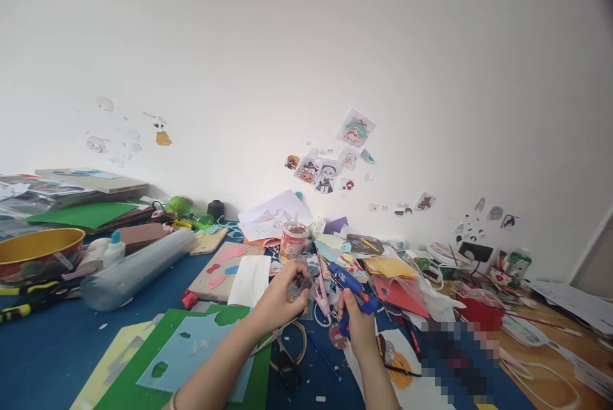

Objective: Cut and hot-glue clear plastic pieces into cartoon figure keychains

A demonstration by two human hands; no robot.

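Observation:
My right hand is closed around the handle of a blue hot glue gun, its body slanting up to the left. Curled fingers on my left hand hold a small dark, partly see-through item that I cannot make out. Just behind the left hand stands a red and white cup with dark contents. A pink tool with a white cord lies between the hands. Below them are scissors with dark handles and a blue pen.
Green and light blue sheets lie at the front left, near a clear plastic cylinder. A gold-lined tin stands far left. Red and orange papers and cluttered supplies fill the right. Behind the table, stickers cover parts of the wall.

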